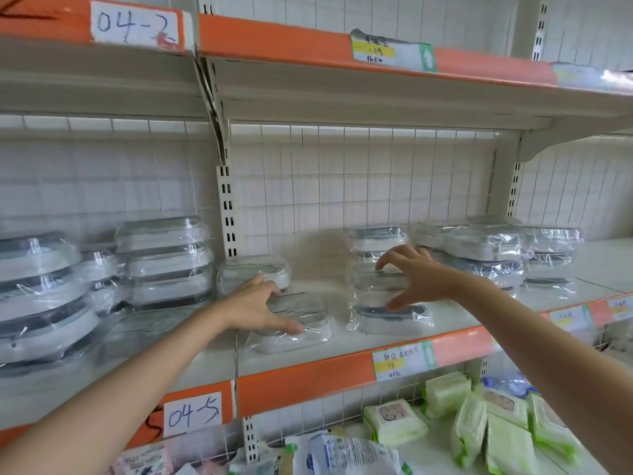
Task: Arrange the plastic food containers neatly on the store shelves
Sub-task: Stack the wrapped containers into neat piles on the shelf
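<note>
My two bare forearms come in from the bottom corners, at about 7 and 5 o'clock, reaching up toward the middle shelf point(342, 341). My left hand point(260, 306) lies palm down with fingers nearly straight, the fingertips resting on the lid of a single wrapped container point(294, 323) that sits near the front edge of the shelf at the centre; it presses rather than grips, nothing curled round it. Just behind that one, at 11 o'clock from my left hand, a second low container point(253, 270) stands against the slotted upright point(227, 214). My right hand point(411, 275) is spread wide, fingers above and thumb below, hovering in front of a tall stack of containers point(380, 279) bound in clear film; whether the fingertips touch the wrap I cannot tell, but they close on nothing. Further along at 2 o'clock, more wrapped containers point(489, 245) lie piled loosely toward the back of the shelf. In the bay at 9 o'clock, bigger containers stand in stacks: a three-high stack point(164, 258) beside the upright and a larger stack point(37, 296) at the far left. Along the orange shelf lip are a handwritten label "04-5" point(193, 414) and a price tag point(402, 359). On the shelf below, at 5 o'clock, lie green and white soft packs point(493, 419). The upper shelf at 12 o'clock bears the label "04-2" point(135, 24).
</note>
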A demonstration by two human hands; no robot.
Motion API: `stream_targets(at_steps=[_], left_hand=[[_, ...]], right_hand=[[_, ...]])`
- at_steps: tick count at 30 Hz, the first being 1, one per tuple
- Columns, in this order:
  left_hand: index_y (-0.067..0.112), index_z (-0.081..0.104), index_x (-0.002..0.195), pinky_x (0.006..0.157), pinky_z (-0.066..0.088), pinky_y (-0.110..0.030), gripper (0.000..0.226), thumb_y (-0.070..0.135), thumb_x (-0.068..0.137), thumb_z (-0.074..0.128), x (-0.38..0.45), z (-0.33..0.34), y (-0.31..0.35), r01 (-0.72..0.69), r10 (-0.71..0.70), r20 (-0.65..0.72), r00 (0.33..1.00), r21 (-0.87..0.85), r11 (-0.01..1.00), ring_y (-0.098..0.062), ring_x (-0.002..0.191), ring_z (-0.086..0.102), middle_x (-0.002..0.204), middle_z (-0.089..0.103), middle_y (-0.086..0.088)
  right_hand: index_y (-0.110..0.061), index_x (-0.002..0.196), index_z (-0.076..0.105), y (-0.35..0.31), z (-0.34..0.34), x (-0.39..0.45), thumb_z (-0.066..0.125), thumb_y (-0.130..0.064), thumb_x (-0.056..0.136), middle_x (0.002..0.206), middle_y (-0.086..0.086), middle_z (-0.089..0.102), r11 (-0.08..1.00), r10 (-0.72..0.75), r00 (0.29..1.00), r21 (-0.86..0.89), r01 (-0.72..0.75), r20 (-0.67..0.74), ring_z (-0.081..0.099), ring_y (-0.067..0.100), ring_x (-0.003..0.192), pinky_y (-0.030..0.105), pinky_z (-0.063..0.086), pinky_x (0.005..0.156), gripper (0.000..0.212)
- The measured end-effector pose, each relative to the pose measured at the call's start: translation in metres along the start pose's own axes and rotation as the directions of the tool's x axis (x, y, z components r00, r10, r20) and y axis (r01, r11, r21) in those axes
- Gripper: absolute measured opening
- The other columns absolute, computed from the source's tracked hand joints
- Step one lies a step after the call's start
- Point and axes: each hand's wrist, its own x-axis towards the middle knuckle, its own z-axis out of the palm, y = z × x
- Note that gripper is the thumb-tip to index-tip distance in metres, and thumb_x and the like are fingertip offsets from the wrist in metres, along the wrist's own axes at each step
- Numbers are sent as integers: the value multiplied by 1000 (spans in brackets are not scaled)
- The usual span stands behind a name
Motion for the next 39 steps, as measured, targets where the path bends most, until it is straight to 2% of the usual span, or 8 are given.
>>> stream_targets(at_steps=[3,7,14,19,25,30,36,39], left_hand=[[22,42,135,105,34,-31,100,79,57,64,-11,-4,-9,-10,10,-20,1000,26,1000,-14,132,33,138,31,8],[22,41,138,103,32,-29,95,75,63,64,-23,-5,-17,-12,18,-66,998,76,997,-13,129,33,136,35,8],[17,14,150,115,24,-34,116,67,63,71,-43,-3,-34,2,-5,-52,999,-55,998,-16,141,21,155,17,3],[20,38,124,87,37,-22,83,65,64,72,-54,-18,-50,39,-66,-202,977,-136,990,-8,114,41,123,39,7],[27,49,105,87,45,-24,44,49,75,73,-58,-43,-64,-1,-45,-280,959,-165,986,-8,104,53,112,53,6],[20,50,127,90,39,-18,62,52,77,70,-46,-41,-49,-74,47,-212,976,-124,989,-4,112,49,126,49,8],[17,41,137,104,39,-34,87,59,69,75,-22,-17,-24,-24,22,65,998,44,999,-17,120,46,134,47,2],[20,38,137,103,39,-30,94,58,62,80,-22,-13,-25,-7,7,24,1000,-12,1000,-15,119,45,137,45,4]], right_hand=[[-29,120,36,-3,0,5,79,-45,68,137,2,39,1000,-14,998,12,13,54,34,25,121,35,28,99,69],[-34,107,38,-25,-8,13,77,-52,66,121,-4,43,1000,-25,995,-12,24,-96,29,19,114,45,31,102,59],[-27,110,43,-99,-4,36,78,-49,67,121,1,46,958,-232,950,119,260,-208,32,23,110,38,32,98,60],[-19,117,41,-129,1,67,77,-47,69,117,-2,43,954,-172,951,196,225,-256,32,21,112,44,37,98,66],[-15,119,40,-161,14,120,77,-49,69,123,4,47,946,-174,962,235,222,-210,34,22,114,40,37,94,71],[-16,128,47,-168,26,143,74,-42,77,133,6,48,919,-234,964,294,262,-129,45,23,118,34,37,99,64],[-19,144,34,-149,19,130,66,-38,85,150,5,29,929,-258,962,252,272,-89,24,25,138,40,20,113,70],[-19,145,32,-135,19,120,62,-32,90,150,8,30,925,-241,964,272,264,-115,26,25,138,38,21,113,64]])
